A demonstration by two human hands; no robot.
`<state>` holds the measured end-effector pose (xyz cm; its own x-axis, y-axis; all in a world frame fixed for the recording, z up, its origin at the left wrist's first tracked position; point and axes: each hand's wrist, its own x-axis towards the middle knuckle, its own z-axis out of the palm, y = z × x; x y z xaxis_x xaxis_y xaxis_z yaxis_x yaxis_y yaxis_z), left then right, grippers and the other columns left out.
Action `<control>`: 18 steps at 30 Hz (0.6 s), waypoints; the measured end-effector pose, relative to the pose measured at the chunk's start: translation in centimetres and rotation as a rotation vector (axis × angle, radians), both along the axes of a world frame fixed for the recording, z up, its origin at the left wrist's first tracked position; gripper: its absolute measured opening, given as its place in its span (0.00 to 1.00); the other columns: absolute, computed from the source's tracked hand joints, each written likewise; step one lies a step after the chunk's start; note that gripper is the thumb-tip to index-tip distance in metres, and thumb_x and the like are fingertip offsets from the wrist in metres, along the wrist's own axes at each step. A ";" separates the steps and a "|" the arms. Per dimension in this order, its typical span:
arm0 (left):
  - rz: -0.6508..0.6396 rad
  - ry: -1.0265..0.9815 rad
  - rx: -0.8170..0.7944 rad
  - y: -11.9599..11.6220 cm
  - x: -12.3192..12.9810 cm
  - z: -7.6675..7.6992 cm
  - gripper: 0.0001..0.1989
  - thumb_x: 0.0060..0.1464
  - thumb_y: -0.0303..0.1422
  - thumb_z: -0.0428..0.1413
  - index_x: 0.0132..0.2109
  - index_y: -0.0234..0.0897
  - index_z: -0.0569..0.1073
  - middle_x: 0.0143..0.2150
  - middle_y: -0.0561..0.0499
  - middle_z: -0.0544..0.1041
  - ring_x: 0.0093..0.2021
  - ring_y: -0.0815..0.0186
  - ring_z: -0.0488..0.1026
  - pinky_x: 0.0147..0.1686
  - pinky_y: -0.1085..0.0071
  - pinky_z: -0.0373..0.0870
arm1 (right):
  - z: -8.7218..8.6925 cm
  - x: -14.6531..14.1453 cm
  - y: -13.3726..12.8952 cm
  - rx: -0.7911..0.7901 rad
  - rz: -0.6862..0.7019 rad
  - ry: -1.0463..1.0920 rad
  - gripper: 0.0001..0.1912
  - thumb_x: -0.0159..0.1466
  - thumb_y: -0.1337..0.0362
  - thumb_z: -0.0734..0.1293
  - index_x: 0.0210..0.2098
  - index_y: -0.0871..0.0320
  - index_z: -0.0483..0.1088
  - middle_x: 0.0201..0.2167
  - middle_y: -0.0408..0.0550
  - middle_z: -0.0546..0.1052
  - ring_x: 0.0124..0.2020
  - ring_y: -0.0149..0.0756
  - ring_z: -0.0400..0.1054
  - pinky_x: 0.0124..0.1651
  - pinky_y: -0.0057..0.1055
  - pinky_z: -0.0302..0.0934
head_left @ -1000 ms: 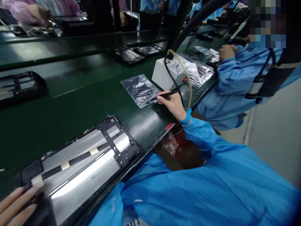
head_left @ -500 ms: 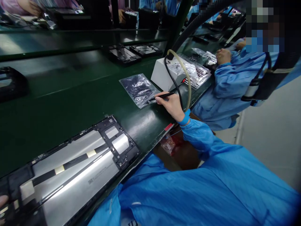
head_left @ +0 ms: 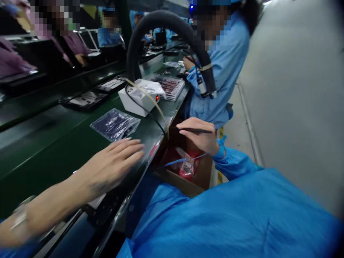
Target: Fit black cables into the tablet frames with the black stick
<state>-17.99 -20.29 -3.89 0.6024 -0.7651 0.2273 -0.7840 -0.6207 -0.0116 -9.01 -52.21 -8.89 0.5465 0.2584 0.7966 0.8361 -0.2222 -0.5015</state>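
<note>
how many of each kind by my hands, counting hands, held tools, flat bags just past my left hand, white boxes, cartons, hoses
Hands: 2 (left hand, right hand)
Tool: 1
Bag: 1
White box: 1
Carton: 1
Black hose: 1
Total: 7

Gap between left hand (head_left: 119, 161) and right hand (head_left: 202, 140); beyond, pale tube (head_left: 163, 116), white unit (head_left: 133, 103) obstruct.

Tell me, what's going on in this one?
A person in a blue smock pinches a dark slender tool in the right hand, seemingly above an open carton beside the bench. The left hand, fingers extended, is near a plastic bag, with nothing visible in its grip. A dark device lies partly hidden.
</note>
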 end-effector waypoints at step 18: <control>-0.018 1.233 -1.017 -20.2 13.6 -1.9 0.42 0.52 0.26 0.53 0.72 0.31 0.48 0.74 0.37 0.53 0.71 0.58 0.58 0.70 0.60 0.56 | -8.1 11.1 -9.5 1.177 0.164 0.558 0.13 0.57 0.48 0.76 0.33 0.49 0.76 0.29 0.36 0.79 0.41 0.27 0.77 0.55 0.28 0.73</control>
<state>-4.40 -40.53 -5.77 0.7883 -0.6147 0.0268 -0.0071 0.0345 0.9994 2.07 -61.71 -17.01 0.9026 -0.3369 0.2679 0.4296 0.6666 -0.6091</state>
